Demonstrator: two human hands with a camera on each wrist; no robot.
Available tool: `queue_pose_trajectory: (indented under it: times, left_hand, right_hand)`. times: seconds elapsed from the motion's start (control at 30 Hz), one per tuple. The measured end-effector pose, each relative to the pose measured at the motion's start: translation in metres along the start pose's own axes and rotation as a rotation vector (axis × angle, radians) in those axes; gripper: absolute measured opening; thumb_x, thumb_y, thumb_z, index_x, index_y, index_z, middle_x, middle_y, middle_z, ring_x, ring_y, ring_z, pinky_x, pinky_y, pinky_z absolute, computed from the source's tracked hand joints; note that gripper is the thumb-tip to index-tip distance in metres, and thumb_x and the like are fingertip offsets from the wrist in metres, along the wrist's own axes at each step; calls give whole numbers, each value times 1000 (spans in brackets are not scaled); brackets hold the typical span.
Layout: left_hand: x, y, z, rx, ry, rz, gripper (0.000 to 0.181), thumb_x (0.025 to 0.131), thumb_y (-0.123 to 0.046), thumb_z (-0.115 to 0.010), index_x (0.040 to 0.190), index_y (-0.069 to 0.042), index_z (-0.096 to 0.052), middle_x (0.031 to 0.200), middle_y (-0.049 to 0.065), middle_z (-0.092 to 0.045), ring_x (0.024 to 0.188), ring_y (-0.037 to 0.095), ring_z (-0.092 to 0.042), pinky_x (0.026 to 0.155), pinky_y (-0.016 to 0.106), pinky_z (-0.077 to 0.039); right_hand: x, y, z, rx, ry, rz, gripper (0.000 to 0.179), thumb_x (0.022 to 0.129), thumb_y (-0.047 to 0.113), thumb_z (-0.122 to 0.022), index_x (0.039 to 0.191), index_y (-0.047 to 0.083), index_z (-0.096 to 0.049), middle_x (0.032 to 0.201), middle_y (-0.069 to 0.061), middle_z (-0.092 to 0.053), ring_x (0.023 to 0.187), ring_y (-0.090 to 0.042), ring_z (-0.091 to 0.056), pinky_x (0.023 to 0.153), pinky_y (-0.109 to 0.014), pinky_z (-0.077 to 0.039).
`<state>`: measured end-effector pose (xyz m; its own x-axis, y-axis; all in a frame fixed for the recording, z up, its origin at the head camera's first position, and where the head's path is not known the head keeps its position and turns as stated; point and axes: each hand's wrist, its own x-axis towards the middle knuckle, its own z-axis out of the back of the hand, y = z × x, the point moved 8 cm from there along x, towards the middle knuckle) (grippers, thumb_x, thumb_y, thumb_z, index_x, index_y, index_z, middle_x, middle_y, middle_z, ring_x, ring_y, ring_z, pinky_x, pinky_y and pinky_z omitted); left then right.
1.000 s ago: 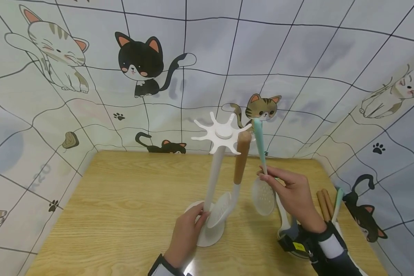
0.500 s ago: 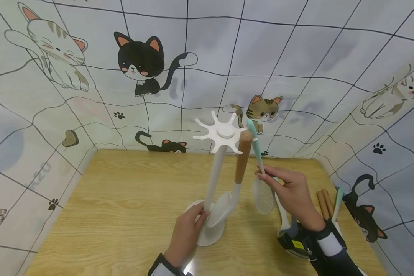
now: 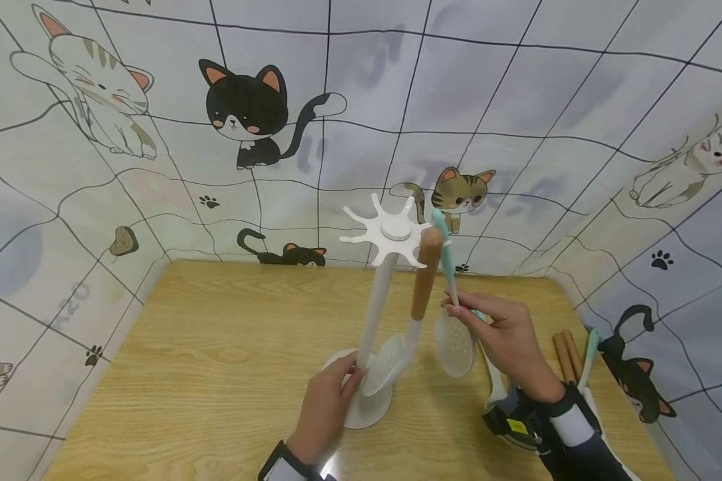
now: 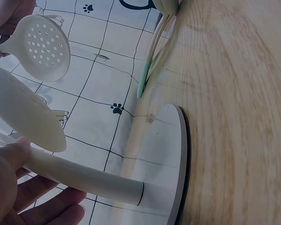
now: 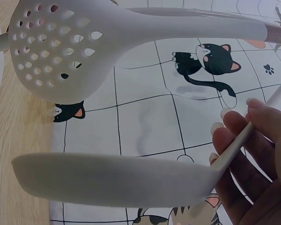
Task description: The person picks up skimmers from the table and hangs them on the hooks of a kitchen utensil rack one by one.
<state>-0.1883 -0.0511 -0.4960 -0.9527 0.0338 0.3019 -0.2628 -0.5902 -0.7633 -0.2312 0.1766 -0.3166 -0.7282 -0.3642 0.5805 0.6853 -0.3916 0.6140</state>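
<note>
A white utensil stand (image 3: 378,307) with a star-shaped ring of hook arms on top stands upright on the table. My left hand (image 3: 325,407) grips its pole low down, just above the round base (image 4: 159,150). From the stand's right side hangs a white skimmer with a wooden handle (image 3: 426,280); its holed head shows in the right wrist view (image 5: 61,47). Between thumb and fingers, my right hand (image 3: 511,334) pinches a second skimmer (image 3: 455,347) by its neck, holed head down. The top of its mint handle (image 3: 444,234) is right beside the hook arms, partly behind the wooden handle.
More utensils lie at the table's right: wooden handles (image 3: 568,354), a mint handle (image 3: 589,354) and a white-shafted one (image 3: 495,381), partly hidden by my right forearm. A cat-print cloth (image 3: 361,87) rises behind the wooden table (image 3: 216,347).
My right hand has brought the mint-handled skimmer slightly left, so its handle top now stands against the hook arms behind the wooden handle. My left hand keeps its grip on the pole.
</note>
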Motion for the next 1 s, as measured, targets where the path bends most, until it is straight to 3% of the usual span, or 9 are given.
queue_pose_trajectory:
  times: [0.37,0.63,1.0]
  left_hand:
    - [-1,-1,-1,-12,23,15,31,95,-44,-52,118,-26,-62,105,-15,-66,96,3,-64,76,21,-50]
    - [-1,-1,-1,-15,18,20,27,94,-40,-54,116,-26,-62,105,-16,-65,96,2,-63,77,22,-50]
    - [-1,1,-1,-33,27,35,29,95,-43,-52,116,-27,-62,105,-17,-65,97,3,-63,77,22,-50]
  right_hand:
    - [-1,4,-7,46,-21,105,38,79,-14,-66,113,2,-69,98,-6,-72,90,-8,-69,68,-24,-52]
    - [-3,-3,-15,33,9,11,32,83,-5,-66,114,2,-69,100,-6,-72,92,-5,-68,69,-25,-52]
    - [-4,-5,-27,36,24,-3,35,84,-1,-67,118,7,-68,109,-5,-69,100,-8,-67,77,-27,-52]
